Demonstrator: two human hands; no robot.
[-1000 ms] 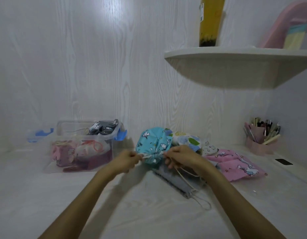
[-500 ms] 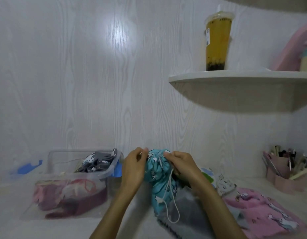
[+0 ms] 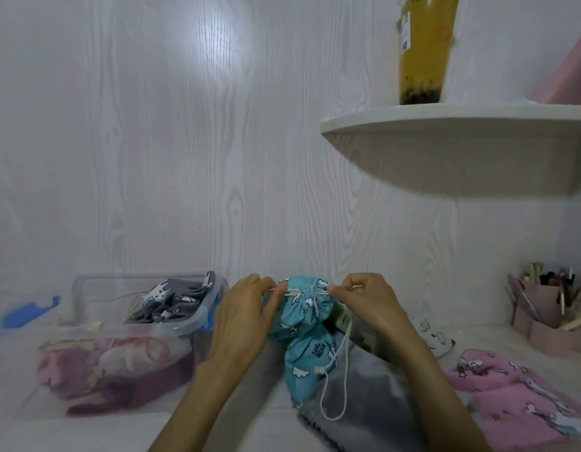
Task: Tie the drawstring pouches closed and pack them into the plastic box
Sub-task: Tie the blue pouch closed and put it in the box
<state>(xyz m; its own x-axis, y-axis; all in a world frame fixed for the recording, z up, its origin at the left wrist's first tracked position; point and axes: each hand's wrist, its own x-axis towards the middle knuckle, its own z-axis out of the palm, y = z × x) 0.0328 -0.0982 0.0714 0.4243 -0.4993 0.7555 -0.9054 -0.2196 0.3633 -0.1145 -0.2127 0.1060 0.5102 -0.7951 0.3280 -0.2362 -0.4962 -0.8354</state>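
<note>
Above surface, blue pouch (image 3: 302, 324) now raised upright, mouth cinched; left hand (image 3: 246, 316) and right hand (image 3: 369, 305) each pinch drawstring (image 3: 334, 386), pulling apart. Knot next; plastic box (image 3: 126, 340) waits left.

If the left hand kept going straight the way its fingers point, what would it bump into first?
The left hand points right, toward the gathered neck of the blue pouch whose white cord it pinches. It would likely meet that bunched fabric first, then the right hand beyond.
</note>
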